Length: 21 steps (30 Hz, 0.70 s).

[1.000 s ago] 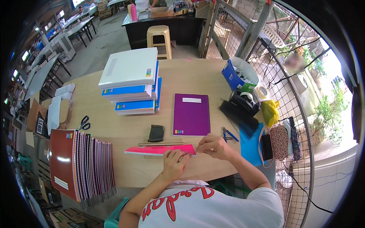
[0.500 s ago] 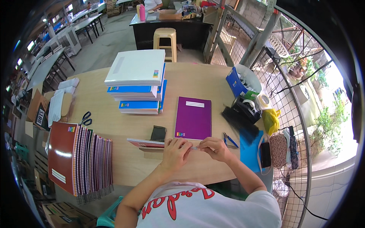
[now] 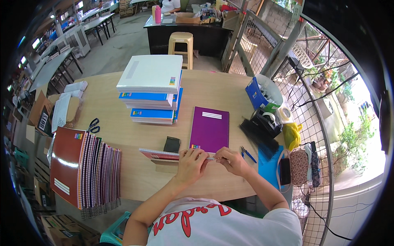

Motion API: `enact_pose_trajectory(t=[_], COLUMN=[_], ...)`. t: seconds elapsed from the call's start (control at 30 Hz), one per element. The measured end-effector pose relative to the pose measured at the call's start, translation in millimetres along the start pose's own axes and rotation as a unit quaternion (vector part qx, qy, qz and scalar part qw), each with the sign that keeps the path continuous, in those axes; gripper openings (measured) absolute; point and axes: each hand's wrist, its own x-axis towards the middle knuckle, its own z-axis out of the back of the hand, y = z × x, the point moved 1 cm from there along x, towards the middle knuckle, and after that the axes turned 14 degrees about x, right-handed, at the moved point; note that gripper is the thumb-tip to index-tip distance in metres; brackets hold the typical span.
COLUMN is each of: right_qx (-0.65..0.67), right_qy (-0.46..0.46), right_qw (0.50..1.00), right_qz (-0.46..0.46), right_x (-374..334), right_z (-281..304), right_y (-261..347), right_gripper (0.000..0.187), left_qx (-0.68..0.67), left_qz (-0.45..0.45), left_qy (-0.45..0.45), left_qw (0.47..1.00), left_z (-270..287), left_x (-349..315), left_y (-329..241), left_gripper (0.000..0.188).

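Observation:
A reddish notebook [image 3: 161, 154] stands on edge at the near side of the table, its left end visible. My left hand [image 3: 191, 165] is closed around its right part and hides most of it. At that end, the fingertips of my right hand [image 3: 232, 161] are pinched together near a small thin pale piece, too small to make out. Just beyond my hands lies a purple spiral notebook [image 3: 209, 129]. A small dark block [image 3: 172, 144] sits behind the reddish notebook. To the right of my right hand are blue-handled pliers [image 3: 248, 154].
Left stands a thick row of spiral notebooks [image 3: 67, 164], with scissors [image 3: 94, 125] behind. A tall stack of white and blue notebooks [image 3: 150, 74] is farther back. On the right are black plastic coils [image 3: 262, 137], a tape dispenser [image 3: 266, 121], a blue box [image 3: 256, 94] and a yellow bag [image 3: 292, 136].
The view has shifted slightly. Both hands stay at the end of the reddish notebook, the right fingers still pinched, with only a small change in their pose.

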Motion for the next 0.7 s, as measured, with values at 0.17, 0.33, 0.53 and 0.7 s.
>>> enact_pose_trajectory(t=[0.17,0.33,0.53,0.7], right_qx=[-0.077,-0.131,0.028,-0.059], right_qy=[-0.004,0.008,0.017,0.01], right_qw=[0.989,0.976,0.994,0.998], right_qz=[0.13,0.173,-0.104,-0.006], right_x=[-0.1,0.9,2.4,0.7], right_z=[3.1,4.7,2.2,-5.5], right_y=[-6.2,-1.9,8.4,4.9], right_gripper=[0.016,0.016,0.026,0.026], left_qx=[0.007,0.002,-0.018,-0.001], left_qz=[0.004,0.007,0.024,0.002], left_qy=[0.006,0.012,0.008,0.021], left_qw=[1.0,1.0,1.0,1.0], left_z=[-4.4,-2.2,-2.5,-0.1], left_x=[-2.1,-1.5,-2.8,-5.3], left_y=[-1.5,-0.7,-1.7,-1.9], left_gripper=[0.019,0.02,0.02,0.02])
